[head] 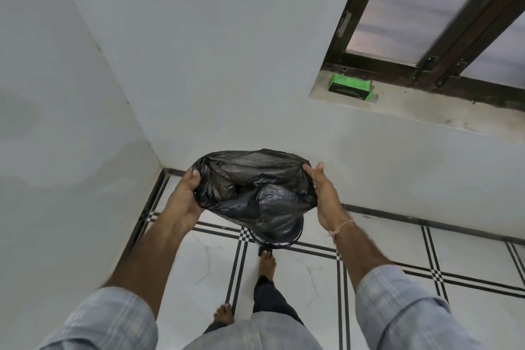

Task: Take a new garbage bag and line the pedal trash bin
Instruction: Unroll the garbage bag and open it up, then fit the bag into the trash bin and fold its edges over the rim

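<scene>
A black garbage bag (255, 190) is stretched out between my two hands, in the room's corner above the floor. My left hand (184, 196) grips the bag's left edge, thumb on top. At the bag's right edge my right hand (326, 196) holds on, thumb against the plastic. The bag hides most of the pedal trash bin; only a dark curved rim (284, 244) shows under it. My bare foot (267, 261) has its toes on the dark pedal (260, 251) at the bin's base.
White walls meet in a corner just behind the bag. A green and black box (350, 88) lies on the window sill (412, 111) at the upper right. The floor (383, 239) is white tile with black lines. My other foot (224, 317) stands nearer to me.
</scene>
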{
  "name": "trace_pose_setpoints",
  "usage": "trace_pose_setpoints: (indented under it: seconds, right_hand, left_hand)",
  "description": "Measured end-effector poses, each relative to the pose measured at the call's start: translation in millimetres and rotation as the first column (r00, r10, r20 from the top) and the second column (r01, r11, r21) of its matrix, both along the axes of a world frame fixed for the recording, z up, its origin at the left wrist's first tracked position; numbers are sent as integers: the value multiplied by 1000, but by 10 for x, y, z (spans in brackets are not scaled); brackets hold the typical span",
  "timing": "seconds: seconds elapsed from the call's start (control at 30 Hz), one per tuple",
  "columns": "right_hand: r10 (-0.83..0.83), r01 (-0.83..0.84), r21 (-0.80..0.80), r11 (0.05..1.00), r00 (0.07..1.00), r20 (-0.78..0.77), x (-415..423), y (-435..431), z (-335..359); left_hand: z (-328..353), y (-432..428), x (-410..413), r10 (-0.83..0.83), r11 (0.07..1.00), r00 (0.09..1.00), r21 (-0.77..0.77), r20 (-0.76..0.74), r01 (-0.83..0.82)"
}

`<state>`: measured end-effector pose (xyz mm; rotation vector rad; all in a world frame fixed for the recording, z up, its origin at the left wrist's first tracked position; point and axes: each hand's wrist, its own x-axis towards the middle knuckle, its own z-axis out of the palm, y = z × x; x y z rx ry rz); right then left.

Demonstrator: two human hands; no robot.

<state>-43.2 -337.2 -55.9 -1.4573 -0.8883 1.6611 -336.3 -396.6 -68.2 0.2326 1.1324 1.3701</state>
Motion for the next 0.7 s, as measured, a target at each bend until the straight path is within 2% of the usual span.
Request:
trace_pose_setpoints:
  seconds: [0.23, 0.4, 0.57, 0.7]
  right_hand:
    - [-40, 29, 79, 996, 990, 137, -64, 335, -7]
    - [-59, 56, 28, 998, 991, 120, 24, 381, -213]
    - [-160, 169, -61, 984, 980, 120, 128, 368, -635]
    - [-211, 234, -112, 966, 959, 188, 232, 515, -1462]
  left_hand:
    - [39, 388, 114, -30, 999, 998, 14, -46, 31]
    - [-151, 511, 286, -85, 995, 995, -48, -60, 82]
    - [-707, 635, 578, -100, 990, 994, -103, -36, 96]
    - [-1561, 838, 892, -94, 982, 995, -158, 38, 99]
